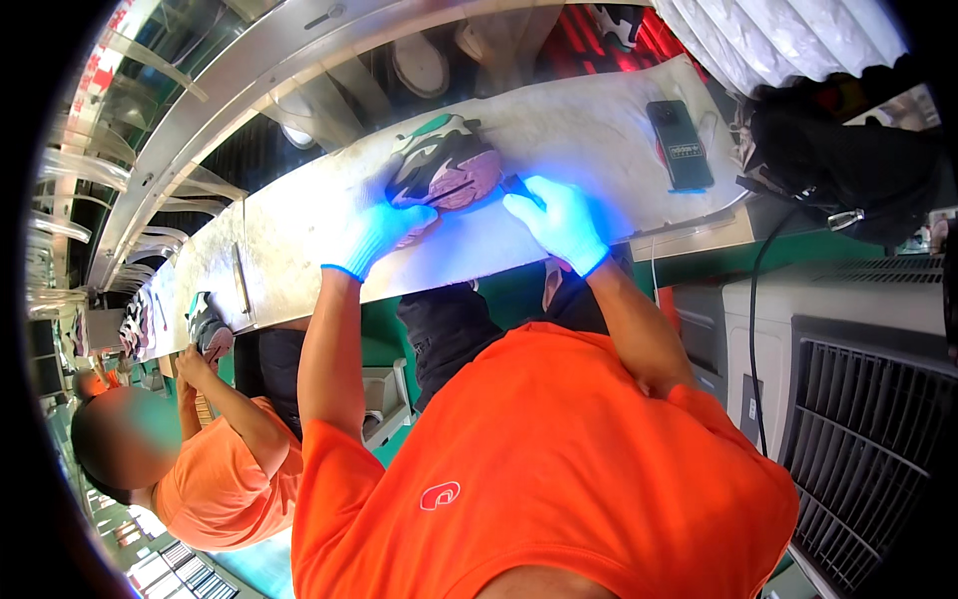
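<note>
"Shoe (439,152) on the table (569,125): why is it being held that way?"

"The left hand (383,236) is gripping its near left edge, presumably steadying it; the right hand (563,221) is pinching a small dark object (515,188), seemingly keeping it handy beside the pink side."

"Where is the shoe lying?"

"It's resting between the hands, slightly beyond them, touching the left one."
</note>
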Demonstrator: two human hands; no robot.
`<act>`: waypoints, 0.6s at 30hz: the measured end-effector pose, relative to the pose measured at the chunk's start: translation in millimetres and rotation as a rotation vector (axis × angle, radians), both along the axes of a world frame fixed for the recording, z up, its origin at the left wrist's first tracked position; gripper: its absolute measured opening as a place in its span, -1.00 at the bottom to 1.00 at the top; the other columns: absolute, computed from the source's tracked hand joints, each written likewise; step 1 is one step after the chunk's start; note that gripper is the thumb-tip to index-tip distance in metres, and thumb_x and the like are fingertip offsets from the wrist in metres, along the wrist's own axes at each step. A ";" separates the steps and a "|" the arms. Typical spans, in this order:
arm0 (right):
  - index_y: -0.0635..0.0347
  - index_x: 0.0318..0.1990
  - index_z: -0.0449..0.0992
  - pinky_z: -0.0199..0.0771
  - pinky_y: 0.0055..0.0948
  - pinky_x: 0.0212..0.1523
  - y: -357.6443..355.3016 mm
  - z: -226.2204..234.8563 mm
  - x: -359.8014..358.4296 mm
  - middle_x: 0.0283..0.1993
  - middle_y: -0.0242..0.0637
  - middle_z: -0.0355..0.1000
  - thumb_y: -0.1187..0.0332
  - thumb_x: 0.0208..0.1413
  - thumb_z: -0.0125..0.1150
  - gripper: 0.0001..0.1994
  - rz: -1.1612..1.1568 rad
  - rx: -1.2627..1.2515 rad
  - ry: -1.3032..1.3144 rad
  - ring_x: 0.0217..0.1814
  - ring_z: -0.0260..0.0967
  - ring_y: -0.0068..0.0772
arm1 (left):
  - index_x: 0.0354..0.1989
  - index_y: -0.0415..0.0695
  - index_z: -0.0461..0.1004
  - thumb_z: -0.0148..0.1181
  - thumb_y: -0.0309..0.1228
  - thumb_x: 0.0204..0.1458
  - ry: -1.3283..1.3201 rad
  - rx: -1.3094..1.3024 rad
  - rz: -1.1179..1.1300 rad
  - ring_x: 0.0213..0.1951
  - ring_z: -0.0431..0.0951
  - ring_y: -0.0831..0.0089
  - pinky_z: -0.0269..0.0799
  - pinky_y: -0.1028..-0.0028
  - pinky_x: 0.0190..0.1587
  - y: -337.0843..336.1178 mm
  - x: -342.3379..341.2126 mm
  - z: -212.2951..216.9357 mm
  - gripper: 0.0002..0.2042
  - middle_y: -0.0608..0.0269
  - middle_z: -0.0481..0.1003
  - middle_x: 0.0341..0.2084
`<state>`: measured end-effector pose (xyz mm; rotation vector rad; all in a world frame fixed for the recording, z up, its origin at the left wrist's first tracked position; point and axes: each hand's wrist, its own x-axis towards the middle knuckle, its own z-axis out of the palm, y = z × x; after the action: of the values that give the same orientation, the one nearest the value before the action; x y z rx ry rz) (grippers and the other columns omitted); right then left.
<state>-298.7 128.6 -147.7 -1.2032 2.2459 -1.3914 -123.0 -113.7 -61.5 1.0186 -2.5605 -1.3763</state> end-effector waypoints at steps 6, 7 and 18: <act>0.23 -0.09 0.71 0.56 0.09 -0.20 -5.2 5.7 -12.3 -0.26 0.11 0.64 0.03 0.36 0.40 -0.62 0.056 0.132 -0.071 -0.19 0.63 0.28 | 0.55 -0.32 0.41 0.59 -0.45 -0.06 -0.048 0.133 0.116 0.02 0.76 0.32 0.64 0.37 0.17 17.3 -6.5 13.7 -0.12 -0.05 0.75 0.01; 0.23 -0.09 0.70 0.55 0.13 -0.19 -2.4 7.2 -13.6 -0.24 0.12 0.64 0.02 0.35 0.39 -0.61 0.067 0.151 -0.101 -0.17 0.62 0.30 | 0.54 -0.33 0.41 0.58 -0.47 -0.05 -0.091 0.154 0.135 0.02 0.76 0.31 0.64 0.37 0.17 20.5 -7.6 18.8 -0.13 -0.05 0.75 0.02; 0.24 0.57 0.38 0.54 -0.12 0.45 -1.2 7.4 -10.9 0.50 -0.11 0.47 0.24 0.11 0.66 -0.12 0.165 -0.208 -0.506 0.41 0.53 -0.12 | 0.16 -0.22 0.70 0.73 -0.06 -0.38 0.562 -1.009 -0.104 0.08 0.77 -0.08 0.66 0.06 0.19 48.2 66.8 -43.8 -0.18 -0.11 0.71 0.14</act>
<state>-309.6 127.5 -140.4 -0.9293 1.6571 -1.6666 -56.3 -65.4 -105.3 0.2621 -2.3370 -0.1705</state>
